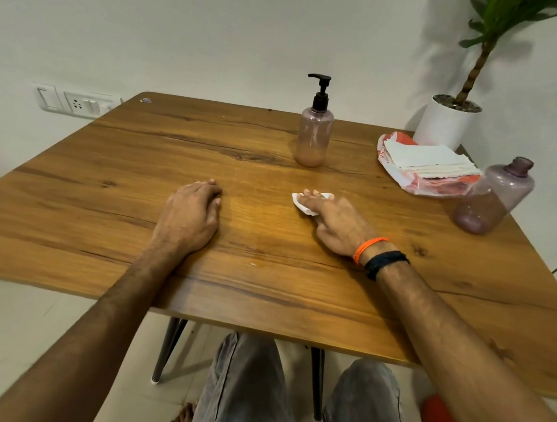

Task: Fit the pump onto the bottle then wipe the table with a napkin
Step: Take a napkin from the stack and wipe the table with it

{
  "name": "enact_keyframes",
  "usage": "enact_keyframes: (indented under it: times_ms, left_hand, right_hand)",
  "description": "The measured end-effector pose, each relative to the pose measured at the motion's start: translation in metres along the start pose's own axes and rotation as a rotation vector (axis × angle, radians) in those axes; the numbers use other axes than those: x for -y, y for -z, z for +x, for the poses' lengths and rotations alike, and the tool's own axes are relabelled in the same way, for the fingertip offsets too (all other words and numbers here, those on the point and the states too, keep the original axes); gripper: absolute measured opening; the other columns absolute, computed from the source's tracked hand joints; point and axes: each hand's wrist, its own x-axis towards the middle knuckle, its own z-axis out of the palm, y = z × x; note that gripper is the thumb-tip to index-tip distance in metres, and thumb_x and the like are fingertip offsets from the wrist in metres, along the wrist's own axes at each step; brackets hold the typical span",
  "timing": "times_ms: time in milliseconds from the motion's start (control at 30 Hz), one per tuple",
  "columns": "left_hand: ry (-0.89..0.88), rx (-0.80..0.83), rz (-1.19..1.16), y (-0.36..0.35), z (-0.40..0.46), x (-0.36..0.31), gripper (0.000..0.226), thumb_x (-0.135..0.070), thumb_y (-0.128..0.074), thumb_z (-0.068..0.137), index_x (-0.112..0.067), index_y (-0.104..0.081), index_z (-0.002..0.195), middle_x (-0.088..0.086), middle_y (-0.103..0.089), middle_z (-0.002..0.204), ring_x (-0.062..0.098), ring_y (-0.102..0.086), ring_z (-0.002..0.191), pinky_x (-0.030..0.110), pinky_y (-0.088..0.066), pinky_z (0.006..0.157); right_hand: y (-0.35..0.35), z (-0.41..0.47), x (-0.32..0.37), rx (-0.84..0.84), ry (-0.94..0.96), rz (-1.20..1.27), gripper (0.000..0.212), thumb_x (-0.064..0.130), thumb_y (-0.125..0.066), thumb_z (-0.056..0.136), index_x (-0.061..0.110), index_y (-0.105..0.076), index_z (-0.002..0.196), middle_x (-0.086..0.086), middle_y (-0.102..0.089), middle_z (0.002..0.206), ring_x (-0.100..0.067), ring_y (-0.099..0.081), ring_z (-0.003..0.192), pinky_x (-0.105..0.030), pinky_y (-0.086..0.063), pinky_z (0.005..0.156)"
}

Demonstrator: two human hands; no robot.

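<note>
The right hand (335, 221) is pressing a crumpled white napkin (306, 204) flat against the wooden table (102, 202), fingers extended over it, forearm reaching in from the near edge. The left hand (190, 216) is resting palm-down, fingers loosely curled, holding nothing. Beyond them, the pump (320, 91) is sitting fitted on the upright bottle (314, 136).

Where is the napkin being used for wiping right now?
In the head view, the napkin lies on the table right of centre, pressed flat under the right hand's fingers, nearer than the pump bottle.
</note>
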Motion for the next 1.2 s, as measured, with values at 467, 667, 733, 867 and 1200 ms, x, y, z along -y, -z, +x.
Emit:
enact_keyframes:
  times_ms: [467,667,733,867,1200]
  left_hand:
    - [0.026,-0.049,0.048,-0.002,-0.002,-0.004,0.036,-0.02,-0.048,0.095,-0.007,-0.06,0.127,0.012,-0.055,0.14,0.029,-0.048,0.13,0.04,-0.035,0.111]
    - [0.033,-0.065,0.056,-0.002,-0.002,-0.007,0.035,-0.017,-0.048,0.095,-0.006,-0.061,0.125,0.012,-0.056,0.139,0.029,-0.049,0.129,0.039,-0.036,0.109]
    - [0.032,-0.066,0.053,-0.002,-0.003,-0.006,0.035,-0.018,-0.048,0.095,-0.007,-0.061,0.125,0.012,-0.056,0.139,0.029,-0.05,0.129,0.04,-0.037,0.109]
    - [0.038,-0.064,0.05,-0.002,-0.003,-0.005,0.035,-0.019,-0.048,0.094,-0.008,-0.06,0.125,0.012,-0.056,0.138,0.03,-0.05,0.128,0.041,-0.038,0.108]
    - [0.035,-0.068,0.042,-0.004,-0.003,-0.003,0.035,-0.019,-0.048,0.094,-0.008,-0.06,0.126,0.012,-0.057,0.137,0.03,-0.05,0.127,0.042,-0.038,0.108]
  right_hand:
    - [-0.018,-0.026,0.074,0.084,0.18,0.103,0.052,0.004,-0.035,0.099,0.017,-0.033,0.149,-0.003,-0.027,0.159,-0.014,-0.021,0.148,-0.03,-0.013,0.122]
    - [-0.02,-0.043,0.073,0.164,0.31,0.144,0.05,0.004,-0.037,0.1,0.015,-0.033,0.149,-0.003,-0.025,0.159,-0.011,-0.016,0.149,-0.026,-0.005,0.123]
    - [-0.02,-0.046,0.069,0.201,0.35,0.138,0.049,0.014,-0.04,0.101,0.015,-0.032,0.15,-0.002,-0.023,0.16,-0.009,-0.014,0.149,-0.027,-0.005,0.123]
    - [-0.023,-0.045,0.068,0.185,0.334,0.224,0.052,0.043,-0.039,0.101,0.018,-0.04,0.146,0.0,-0.028,0.157,-0.006,-0.018,0.147,-0.029,-0.01,0.123]
    - [-0.03,-0.045,0.069,0.099,0.364,0.125,0.049,0.005,-0.041,0.098,0.015,-0.041,0.145,-0.001,-0.034,0.155,-0.01,-0.024,0.146,-0.032,-0.014,0.123]
